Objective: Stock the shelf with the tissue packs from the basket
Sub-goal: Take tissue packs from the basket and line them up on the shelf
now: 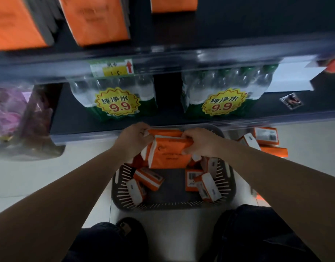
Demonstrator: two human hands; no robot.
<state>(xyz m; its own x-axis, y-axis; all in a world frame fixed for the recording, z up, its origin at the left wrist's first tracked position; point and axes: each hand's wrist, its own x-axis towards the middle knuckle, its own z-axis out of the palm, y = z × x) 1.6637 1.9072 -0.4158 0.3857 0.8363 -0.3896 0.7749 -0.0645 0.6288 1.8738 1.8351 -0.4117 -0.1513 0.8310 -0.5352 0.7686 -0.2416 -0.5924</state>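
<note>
Head view: I'm holding a bundle of orange tissue packs [169, 154] over the far end of the basket [222, 184], both grips clamped on it. Left hand [133, 140] is pinching the upper left corner, right hand [198, 141] is gripping the top right edge. Bundle's long axis is running left-right, parallel to the shelf [219, 118] edge. Stocked orange packs [94, 19] are sitting on the upper tier, up and ahead, so I judge the lift is going straight up and forward. More packs are lying loose in the basket.
</note>
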